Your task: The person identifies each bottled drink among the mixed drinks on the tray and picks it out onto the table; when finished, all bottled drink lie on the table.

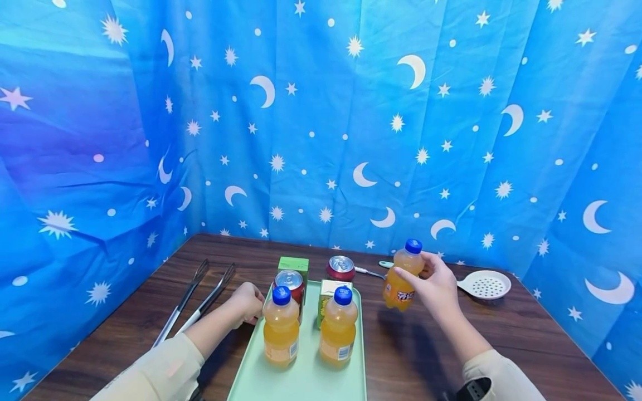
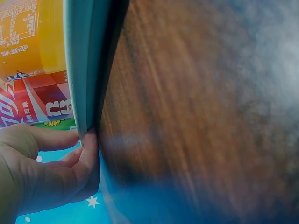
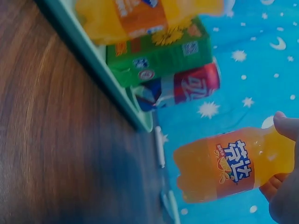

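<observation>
1. Green tray (image 1: 301, 384), pinched at rim in left hand (image 2: 49, 163) between thumb and fingers: plain in left wrist view, obscured in head view.
2. Reaching forward, gripping orange-drink bottle (image 1: 398, 287) in right hand (image 1: 437, 283), aloft right of tray.

Holding up a bottle (image 1: 398, 291) in the right hand (image 1: 437, 284), with the left hand (image 1: 246, 304) at the tray (image 1: 310, 356).
Gripping the orange drink, blue cap up and slightly tilted, over the dark wooden table (image 1: 521, 348), just right of the pale green tray; touching the tray's left edge with the other hand. Standing side by side on the tray, two matching bottles (image 1: 339, 337); behind the left one, a red can (image 1: 289, 278), then a green box (image 1: 293, 263); behind the right one, a carton (image 1: 335, 287), then another can (image 1: 341, 266). Also in view: metal tongs (image 1: 181, 308) at left, a white slotted spoon (image 1: 484, 285) at right, a blue curtain (image 1: 311, 100) with moons and stars behind.
</observation>
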The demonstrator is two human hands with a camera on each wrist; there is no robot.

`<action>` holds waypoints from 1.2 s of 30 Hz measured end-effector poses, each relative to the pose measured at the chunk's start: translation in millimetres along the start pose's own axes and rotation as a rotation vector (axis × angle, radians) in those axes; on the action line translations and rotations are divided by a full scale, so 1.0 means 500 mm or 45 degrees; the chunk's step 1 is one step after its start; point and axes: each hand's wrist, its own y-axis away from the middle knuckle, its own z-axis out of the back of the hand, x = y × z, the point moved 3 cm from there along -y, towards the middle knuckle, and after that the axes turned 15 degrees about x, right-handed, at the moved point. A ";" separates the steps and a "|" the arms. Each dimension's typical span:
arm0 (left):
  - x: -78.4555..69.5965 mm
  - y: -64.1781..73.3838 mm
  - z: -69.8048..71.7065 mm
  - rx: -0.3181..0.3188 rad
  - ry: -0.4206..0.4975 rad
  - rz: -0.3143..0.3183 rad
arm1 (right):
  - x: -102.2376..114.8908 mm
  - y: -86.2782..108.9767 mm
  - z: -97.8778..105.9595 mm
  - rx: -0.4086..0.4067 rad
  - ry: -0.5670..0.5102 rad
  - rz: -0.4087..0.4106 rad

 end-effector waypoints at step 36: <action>0.001 -0.007 0.002 -0.005 -0.015 0.031 | -0.086 -0.029 -0.020 0.059 0.034 -0.141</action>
